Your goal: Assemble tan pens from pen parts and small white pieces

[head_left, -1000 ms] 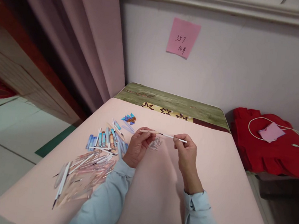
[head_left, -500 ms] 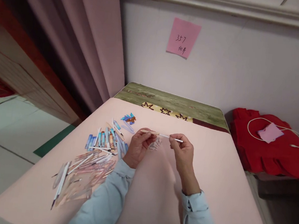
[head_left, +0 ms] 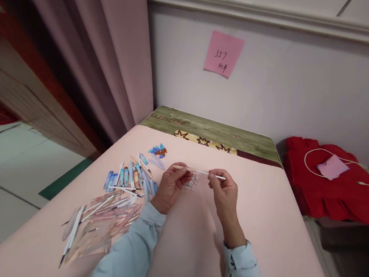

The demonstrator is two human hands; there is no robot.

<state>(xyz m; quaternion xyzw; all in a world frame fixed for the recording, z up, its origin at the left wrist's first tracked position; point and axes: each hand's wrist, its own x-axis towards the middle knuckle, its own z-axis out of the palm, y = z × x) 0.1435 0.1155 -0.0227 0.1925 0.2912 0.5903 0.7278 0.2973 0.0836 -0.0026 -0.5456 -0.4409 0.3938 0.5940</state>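
Note:
Over the pink table cover [head_left: 269,237] both my hands hold one thin pen held crosswise. My left hand [head_left: 169,188] pinches the pale barrel [head_left: 184,168] at its left part. My right hand [head_left: 223,192] pinches the thin white refill [head_left: 203,173] that sticks out of the barrel to the right. Small clear bits [head_left: 191,183] lie on the cover just below the pen, between my hands. A spread of blue pen barrels and caps [head_left: 130,174] lies left of my left hand.
A heap of clear and pinkish pen tubes and refills [head_left: 100,215] lies near the table's left edge. Small blue and orange parts [head_left: 158,150] sit farther back. A pink note [head_left: 223,54] hangs on the wall. A red cloth with a white cable [head_left: 336,182] lies at the right.
My right hand has slid left along the refill, closer to my left hand, so less refill shows between them. The view has tilted a little downward.

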